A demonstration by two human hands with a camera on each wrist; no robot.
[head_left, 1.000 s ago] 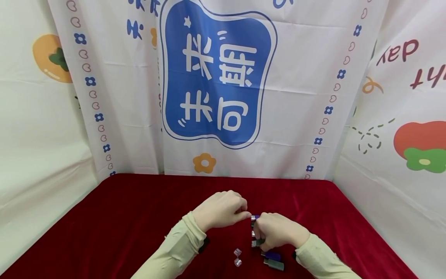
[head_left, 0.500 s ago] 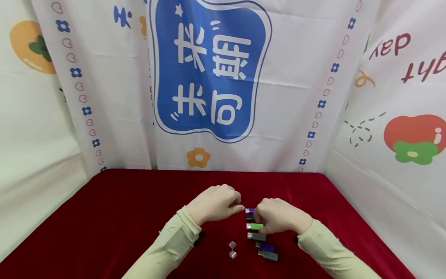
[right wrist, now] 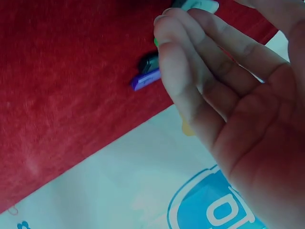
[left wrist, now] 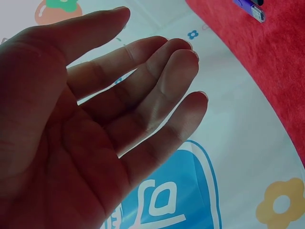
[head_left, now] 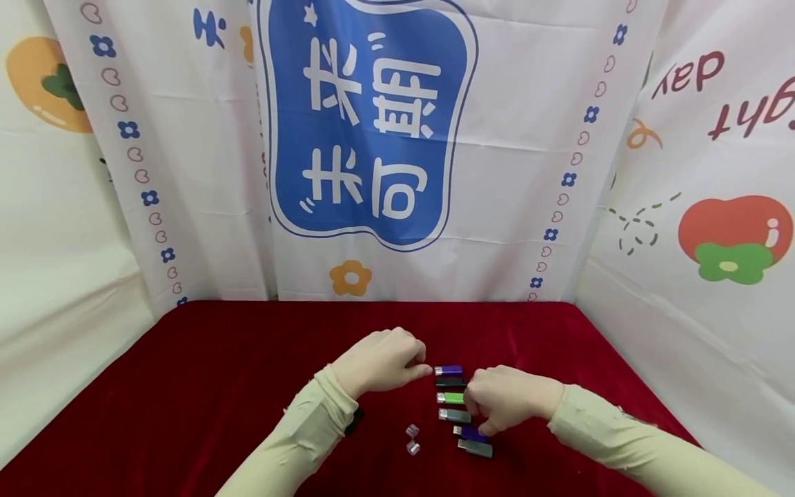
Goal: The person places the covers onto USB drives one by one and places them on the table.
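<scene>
Several USB sticks lie in a column on the red cloth: a purple one [head_left: 448,371] at the far end, then a black one [head_left: 450,381], a green one [head_left: 450,398], a grey one [head_left: 455,415], a second purple one [head_left: 468,433] and another grey one [head_left: 475,449] nearest. My right hand [head_left: 512,397] is over the column's right side, thumb at the second purple stick; whether it touches is unclear. My left hand [head_left: 385,360] hovers left of the far purple stick, its fingers loosely bent and holding nothing in the left wrist view [left wrist: 109,105].
Two small clear pieces [head_left: 413,439] lie on the red cloth [head_left: 248,393], left of the sticks. White printed curtains [head_left: 509,207] stand behind the table and at both sides.
My right hand has moved toward the near end of the column, uncovering the far purple, black and green sticks. My left hand has stayed about the same. The head view has shifted slightly.
</scene>
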